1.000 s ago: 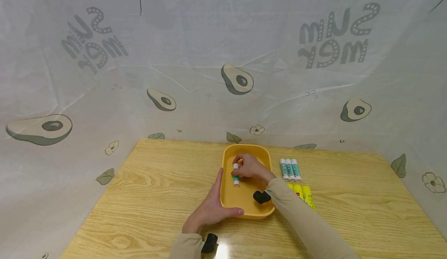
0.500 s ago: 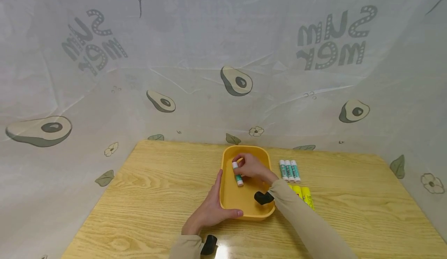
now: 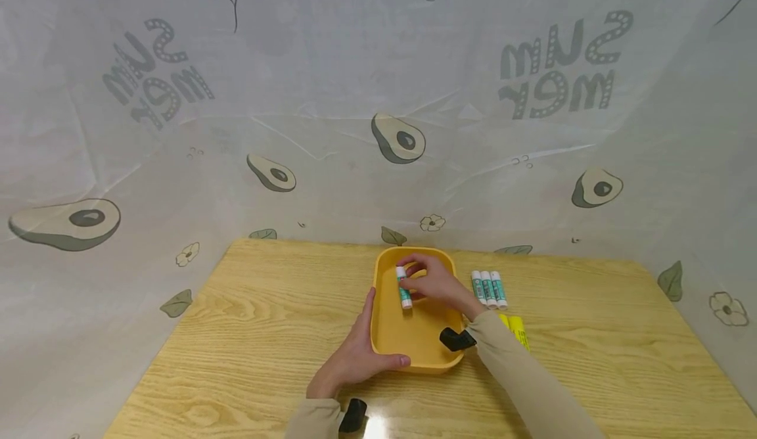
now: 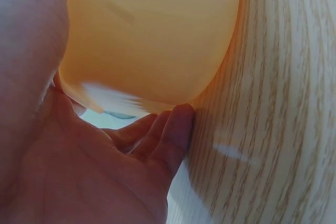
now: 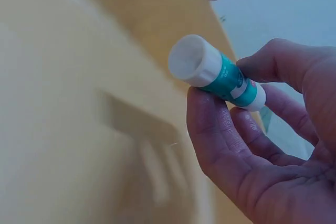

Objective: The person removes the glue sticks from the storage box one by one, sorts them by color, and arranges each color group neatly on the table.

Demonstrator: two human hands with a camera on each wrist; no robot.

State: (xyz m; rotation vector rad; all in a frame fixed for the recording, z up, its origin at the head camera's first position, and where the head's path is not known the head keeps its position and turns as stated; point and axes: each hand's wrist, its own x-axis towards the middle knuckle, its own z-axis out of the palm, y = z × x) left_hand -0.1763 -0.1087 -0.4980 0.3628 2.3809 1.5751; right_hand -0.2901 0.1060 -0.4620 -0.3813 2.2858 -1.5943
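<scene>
My right hand [image 3: 436, 280] pinches a white and teal glue stick [image 3: 405, 288] between thumb and fingertips, inside the yellow tray [image 3: 387, 340]. The right wrist view shows the glue stick [image 5: 226, 72] with a white end towards the camera, apart from the tray wall, with a shadow cast on the tray behind it. Round the tray's near left corner, my left hand [image 3: 357, 355] holds on, with its thumb at the near rim and its fingers along the left side. In the left wrist view, fingertips [image 4: 181, 121] touch the outer wall of the tray [image 4: 157, 40].
Right of the tray, 3 matching teal glue sticks [image 3: 489, 289] lie side by side on the wooden table [image 3: 284, 294]. Yellow tubes [image 3: 518, 331] lie nearer, partly hidden by the right sleeve. A patterned curtain [image 3: 331, 97] hangs behind the table.
The glue stick in my right hand has turned from near straight to slightly slanted and moved a little towards the far end. The left hand stays on the tray corner.
</scene>
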